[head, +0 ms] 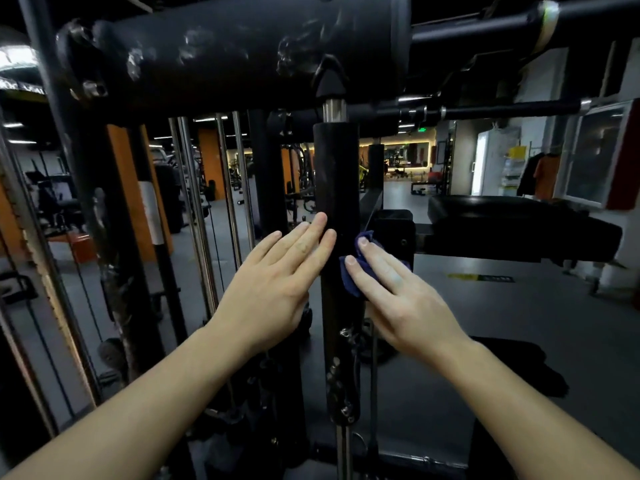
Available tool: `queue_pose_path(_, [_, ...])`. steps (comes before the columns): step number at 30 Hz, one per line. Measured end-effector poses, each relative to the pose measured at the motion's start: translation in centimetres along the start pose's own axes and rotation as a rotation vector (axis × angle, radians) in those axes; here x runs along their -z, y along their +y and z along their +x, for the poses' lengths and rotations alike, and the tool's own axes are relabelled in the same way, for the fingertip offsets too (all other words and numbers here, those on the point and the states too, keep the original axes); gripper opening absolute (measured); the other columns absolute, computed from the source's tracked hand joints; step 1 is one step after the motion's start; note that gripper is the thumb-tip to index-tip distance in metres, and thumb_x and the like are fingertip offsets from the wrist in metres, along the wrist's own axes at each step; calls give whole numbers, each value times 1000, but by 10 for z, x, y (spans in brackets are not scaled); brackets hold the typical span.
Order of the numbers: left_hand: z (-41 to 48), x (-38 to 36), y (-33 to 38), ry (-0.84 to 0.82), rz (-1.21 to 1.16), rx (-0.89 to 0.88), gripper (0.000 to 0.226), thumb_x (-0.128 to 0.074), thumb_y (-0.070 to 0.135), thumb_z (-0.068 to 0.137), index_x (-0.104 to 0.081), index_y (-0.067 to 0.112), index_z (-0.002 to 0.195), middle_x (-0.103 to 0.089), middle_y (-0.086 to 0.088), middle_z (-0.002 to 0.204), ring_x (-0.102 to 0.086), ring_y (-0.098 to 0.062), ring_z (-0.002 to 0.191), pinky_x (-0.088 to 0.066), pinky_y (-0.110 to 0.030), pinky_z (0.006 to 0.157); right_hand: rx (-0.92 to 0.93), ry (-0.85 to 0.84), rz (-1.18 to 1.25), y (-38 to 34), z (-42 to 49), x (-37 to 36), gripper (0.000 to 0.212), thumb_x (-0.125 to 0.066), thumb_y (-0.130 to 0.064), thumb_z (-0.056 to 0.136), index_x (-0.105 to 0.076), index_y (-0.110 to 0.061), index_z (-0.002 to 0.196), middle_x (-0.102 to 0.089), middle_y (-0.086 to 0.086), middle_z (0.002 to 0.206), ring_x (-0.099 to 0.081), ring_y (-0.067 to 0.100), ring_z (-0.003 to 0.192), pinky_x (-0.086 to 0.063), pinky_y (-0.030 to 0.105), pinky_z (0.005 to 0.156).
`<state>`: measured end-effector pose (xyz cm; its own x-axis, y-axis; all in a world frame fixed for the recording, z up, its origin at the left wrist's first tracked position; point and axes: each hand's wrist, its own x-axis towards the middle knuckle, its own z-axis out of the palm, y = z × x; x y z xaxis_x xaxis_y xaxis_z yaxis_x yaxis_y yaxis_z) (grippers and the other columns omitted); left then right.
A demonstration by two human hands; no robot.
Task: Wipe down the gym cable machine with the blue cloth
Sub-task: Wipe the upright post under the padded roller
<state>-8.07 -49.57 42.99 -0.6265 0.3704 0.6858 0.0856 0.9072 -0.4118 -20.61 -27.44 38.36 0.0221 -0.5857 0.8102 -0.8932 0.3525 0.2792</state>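
The left hand [277, 282] rests flat, fingers straight, on the black post [336, 168] between the hands; the right hand [398, 299] presses the blue cloth [349, 278] against it with straight fingers.

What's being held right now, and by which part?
Nothing gripped: right hand presses the blue cloth flat against the black post; left hand touches the post.

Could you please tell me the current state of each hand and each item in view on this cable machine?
upright post: vertical, a hand on each side
left hand: fingers straight, resting flat on the upright post
right hand: fingers straight, pressing the blue cloth against the post
blue cloth: bunched, pinned between right hand and post
roller pad: horizontal overhead, surface scuffed
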Motion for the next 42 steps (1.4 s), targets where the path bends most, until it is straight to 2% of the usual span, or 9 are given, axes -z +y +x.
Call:
queue_pose_path(7, [0,-14,1,76,-86,2,73,-53,13,98,-24,7,164,-13,-13,174,-21,-25,159,-32,-47,123,2,96,-2,-3,11,-4,53,-54,3,99,-42,1,151,-32,22,161,-32,36,151,-34,45,121])
queue_pose_path(13, [-12,-5,22,16,73,78,66,-43,19,99,-30,8,163,-21,-11,172,-26,-28,158,-34,-50,122,110,42,29,4,-28,-29,46,-41,-5,107,-41,-4,153,-37,19,160,-35,40,149,-43,53,112])
queue_pose_path(19, [-33,5,52,-136,206,203,72,-44,28,95,-31,12,163,-22,-8,172,-27,-26,157,-35,-50,120,118,96,68,20,23,-6,47,-27,-11,110,-39,-8,156,-28,12,166,-25,36,154,-38,55,115])
queue_pose_path(23, [-28,18,64,-158,277,246,75,-49,30,92,-32,12,163,-23,-7,172,-28,-26,157,-29,-47,122,134,78,56,20,25,-5,51,-38,-10,107,-35,-10,158,-24,11,168,-18,35,156,-35,57,117])
queue_pose_path(26, [-19,26,73,-162,320,217,72,-48,29,91,-38,12,160,-29,-8,170,-32,-27,155,-27,-46,121,207,72,-7,26,49,13,51,-41,-12,104,-41,-9,155,-28,13,166,-20,37,155,-29,58,121])
queue_pose_path(28, [-12,30,78,-163,342,206,69,-47,29,90,-44,11,157,-34,-8,168,-38,-28,152,-28,-46,119,229,70,-87,30,85,34,51,-36,-15,103,-44,-7,153,-33,15,164,-21,40,154,-23,57,123])
queue_pose_path(34, [1,37,87,-164,358,227,65,-41,29,94,-48,10,155,-39,-10,165,-42,-30,149,-39,-49,118,232,28,-249,26,146,64,55,-23,-20,101,-53,-5,144,-44,19,156,-25,44,151,-23,58,121])
queue_pose_path(38, [-1,43,86,-182,369,223,66,-43,31,91,-49,9,154,-40,-10,164,-42,-30,149,-43,-51,117,317,0,-218,35,113,52,49,-35,-21,104,-47,-8,150,-36,17,161,-15,42,154,-16,58,123])
queue_pose_path(42, [-12,55,79,-184,397,228,67,-44,31,91,-48,9,155,-42,-11,163,-43,-30,149,-41,-51,118,354,-6,-113,34,64,29,52,-43,-16,103,-41,-10,155,-31,14,165,-10,40,156,-20,59,124])
